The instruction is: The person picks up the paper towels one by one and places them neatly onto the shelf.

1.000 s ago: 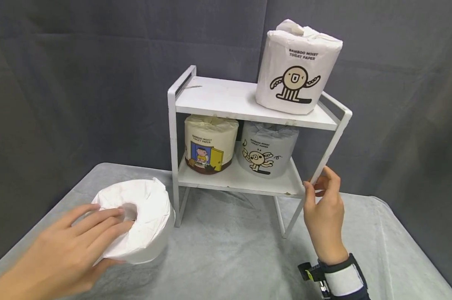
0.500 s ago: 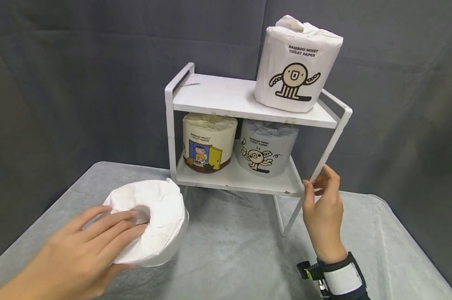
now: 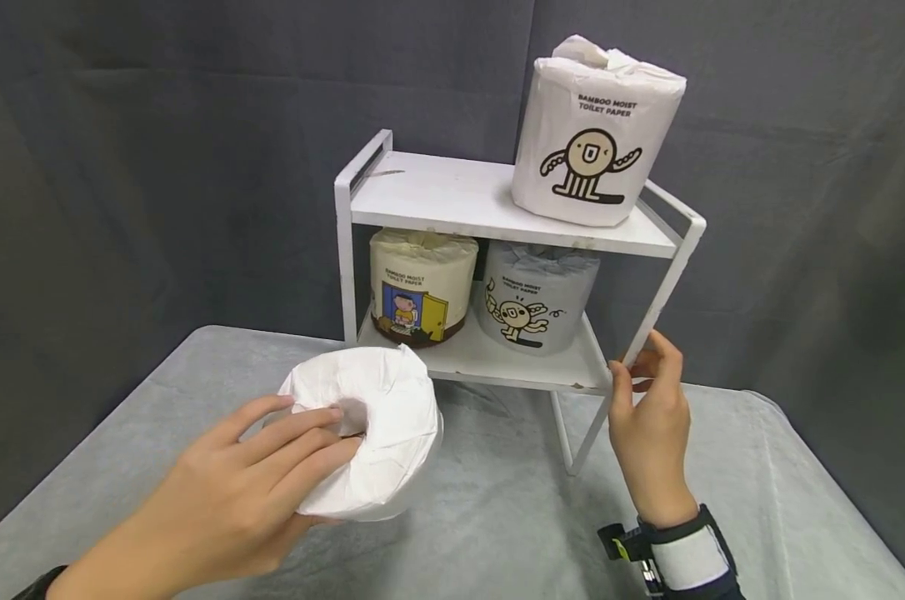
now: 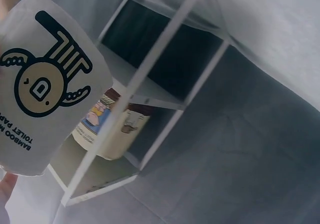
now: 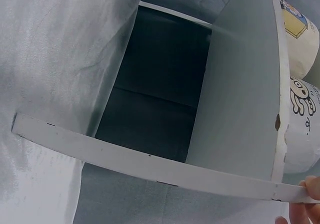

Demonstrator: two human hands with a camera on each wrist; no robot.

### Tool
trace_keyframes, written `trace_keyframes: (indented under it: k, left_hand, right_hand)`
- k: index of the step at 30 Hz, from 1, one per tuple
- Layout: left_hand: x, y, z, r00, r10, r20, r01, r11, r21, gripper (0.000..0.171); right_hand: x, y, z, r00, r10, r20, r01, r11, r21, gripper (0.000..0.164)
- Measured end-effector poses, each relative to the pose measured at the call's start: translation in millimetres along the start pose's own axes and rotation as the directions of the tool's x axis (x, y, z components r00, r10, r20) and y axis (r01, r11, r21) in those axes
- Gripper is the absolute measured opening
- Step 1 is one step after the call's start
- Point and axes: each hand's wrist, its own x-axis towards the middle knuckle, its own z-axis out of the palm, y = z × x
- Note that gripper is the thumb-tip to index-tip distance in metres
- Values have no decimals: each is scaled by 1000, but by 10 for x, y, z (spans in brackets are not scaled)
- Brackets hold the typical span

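Observation:
My left hand [image 3: 246, 492] grips a wrapped white toilet roll [image 3: 396, 433] from its left side. Its fingers lie across the top with tips at the core hole, and the thumb is mostly hidden below. In the left wrist view the roll [image 4: 75, 114] shows a printed cartoon figure and lettering. The held roll overlaps the lower left front of a white two-tier shelf rack [image 3: 437, 196] in the head view. At the rack's right front post, level with the lower shelf, my right hand [image 3: 651, 437] pinches the post between thumb and fingers.
Another white toilet roll [image 3: 595, 158] stands at the right end of the top shelf. On the lower shelf are a cream roll [image 3: 422, 287] and a grey roll [image 3: 535, 300] side by side. Grey cloth covers the table [image 3: 490, 533]; a dark curtain [image 3: 197, 167] hangs behind.
My left hand has carried the white toilet roll rightward, closer to the rack's lower left front. My right hand stays on the post, and the rack and other rolls keep their places.

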Motion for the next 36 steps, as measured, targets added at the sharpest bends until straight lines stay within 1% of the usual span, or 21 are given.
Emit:
trace_keyframes:
  k: [6, 9, 14, 19, 23, 29, 36]
  left_hand:
    - [81, 16, 47, 999, 20, -32, -20, 1000, 10, 33]
    - [99, 16, 53, 999, 24, -35, -23, 1000, 13, 32]
    - [124, 17, 34, 999, 22, -34, -21, 999, 24, 35]
    - [166, 19, 2, 998, 24, -52, -21, 999, 46, 40]
    - [203, 14, -10, 997, 21, -71, -17, 998, 53, 44]
    - [258, -3, -20, 994, 22, -110, -16, 998, 55, 41]
    - [343, -30, -28, 988, 37, -148, -27, 997, 70, 45]
  right_hand:
    - [8, -4, 15, 1000, 6, 1, -6, 1000, 6, 47]
    - [8, -9, 21, 1000, 6, 3, -6, 1000, 7, 47]
    - [11, -13, 28, 1000, -1, 3, 1, 1000, 9, 47]
    - [18, -15, 26, 1000, -9, 3, 9, 1000, 9, 47]
    - [18, -17, 19, 1000, -11, 4, 11, 1000, 5, 48]
    - [17, -20, 13, 1000, -12, 4, 12, 1000, 7, 47]
    - [14, -15, 6, 1000, -12, 0, 12, 1000, -9, 47]
